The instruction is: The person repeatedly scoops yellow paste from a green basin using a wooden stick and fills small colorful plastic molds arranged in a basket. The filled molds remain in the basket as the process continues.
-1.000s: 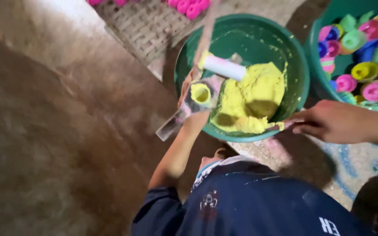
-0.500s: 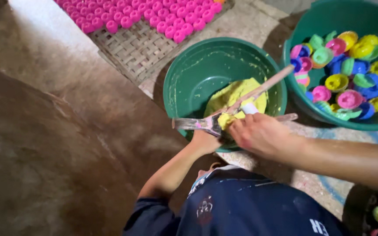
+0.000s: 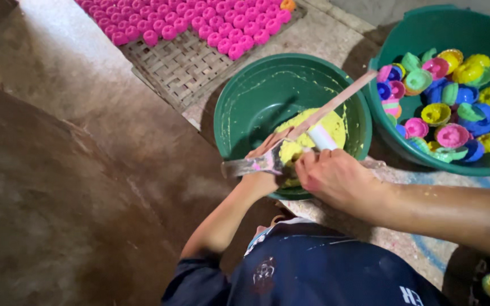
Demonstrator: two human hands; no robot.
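Two hands meet over the green basin (image 3: 256, 96) of yellow paste (image 3: 319, 127): left hand (image 3: 259, 180) closed around a paint-smeared mould (image 3: 253, 165), right hand (image 3: 336, 178) gripping a white-handled stick (image 3: 327, 110). Tub of coloured moulds (image 3: 443, 102) at 3 o'clock, pink pieces (image 3: 199, 22) on a woven mat (image 3: 180, 65) at 11

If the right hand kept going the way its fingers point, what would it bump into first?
Probably the left hand and the mould it holds, just ahead of the right hand. Depth is hard to judge; the yellow paste lies just beyond.

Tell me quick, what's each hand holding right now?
Left hand: closed on a small mould packed with yellow paste, above the green basin.
Right hand: fingers closed on a long flat stick with a white handle.
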